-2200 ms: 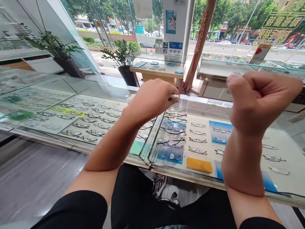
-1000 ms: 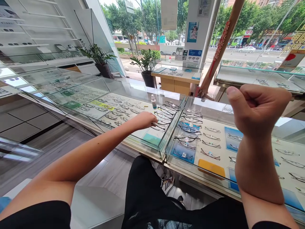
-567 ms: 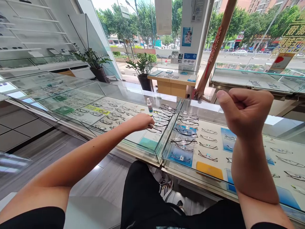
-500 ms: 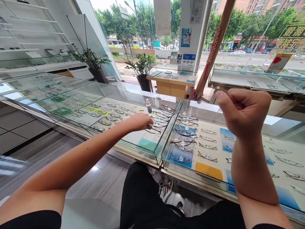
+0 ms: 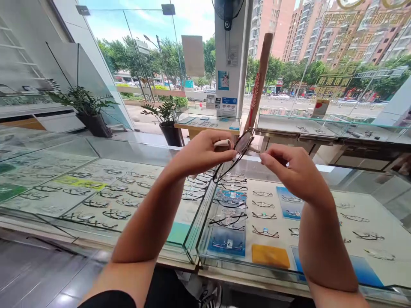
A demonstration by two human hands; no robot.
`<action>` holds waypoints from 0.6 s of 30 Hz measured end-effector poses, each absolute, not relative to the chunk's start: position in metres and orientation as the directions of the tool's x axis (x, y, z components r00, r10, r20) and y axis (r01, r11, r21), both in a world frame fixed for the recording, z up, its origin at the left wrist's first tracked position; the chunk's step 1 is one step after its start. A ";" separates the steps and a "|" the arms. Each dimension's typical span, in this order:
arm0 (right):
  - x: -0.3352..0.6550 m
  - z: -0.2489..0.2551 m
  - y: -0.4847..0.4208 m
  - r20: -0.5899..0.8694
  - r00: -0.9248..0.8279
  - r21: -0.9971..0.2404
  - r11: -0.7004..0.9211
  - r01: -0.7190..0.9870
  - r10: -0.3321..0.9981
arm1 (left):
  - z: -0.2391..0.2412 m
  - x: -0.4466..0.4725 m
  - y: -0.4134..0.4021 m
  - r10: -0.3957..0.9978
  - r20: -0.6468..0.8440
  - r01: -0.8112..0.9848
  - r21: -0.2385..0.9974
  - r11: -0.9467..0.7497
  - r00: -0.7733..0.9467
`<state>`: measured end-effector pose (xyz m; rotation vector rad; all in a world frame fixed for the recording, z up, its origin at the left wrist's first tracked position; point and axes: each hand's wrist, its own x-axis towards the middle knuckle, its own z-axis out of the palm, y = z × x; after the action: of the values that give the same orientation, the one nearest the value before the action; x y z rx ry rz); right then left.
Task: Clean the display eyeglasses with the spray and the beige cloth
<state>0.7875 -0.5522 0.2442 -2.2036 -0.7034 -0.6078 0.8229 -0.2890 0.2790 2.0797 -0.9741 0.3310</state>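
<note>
My left hand (image 5: 205, 152) is closed on a pair of eyeglasses (image 5: 243, 143), raised above the glass counter. The dark-rimmed frame stands tilted, with a lens and a dark temple showing beyond the fingers. A small whitish item (image 5: 222, 143) sits among the same fingers; its kind is unclear. Just right of the glasses, my right hand (image 5: 289, 169) has its thumb and forefinger pinched together. Whether they grip a part of the glasses I cannot make out. Below both hands, rows of eyeglasses (image 5: 264, 215) lie inside the display case (image 5: 272, 171).
A yellow block (image 5: 270, 255) lies near the case's front edge. Glass walls meet at a seam (image 5: 194, 239) between two counters. Beyond stand potted plants (image 5: 170, 132), a low display table (image 5: 208, 126) and a leaning wooden pole (image 5: 259, 81) before the window.
My left hand has risen from the left counter with the eyeglasses and come to the middle. My right hand has moved down and left, from a fist to a pinch. The view has tilted up.
</note>
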 end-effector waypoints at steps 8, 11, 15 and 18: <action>0.796 0.237 -0.542 0.649 0.736 -0.628 -0.410 0.662 0.193 | 0.254 0.829 -0.327 -0.225 0.713 -0.747 0.644 -0.165 0.664; 0.798 0.234 -0.537 0.658 0.733 -0.650 -0.364 0.667 0.170 | 0.250 0.830 -0.325 -0.216 0.718 -0.749 0.649 -0.136 0.661; 0.803 0.230 -0.530 0.684 0.720 -0.655 -0.335 0.678 0.119 | 0.249 0.832 -0.324 -0.218 0.717 -0.747 0.654 -0.117 0.662; 0.808 0.228 -0.526 0.691 0.717 -0.661 -0.319 0.679 0.092 | 0.247 0.837 -0.324 -0.236 0.704 -0.738 0.666 -0.109 0.670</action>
<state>0.8082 -0.5260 0.2277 -1.8236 -0.6048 -0.6668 0.8366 -0.3239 0.2474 1.6684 -0.8016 0.5133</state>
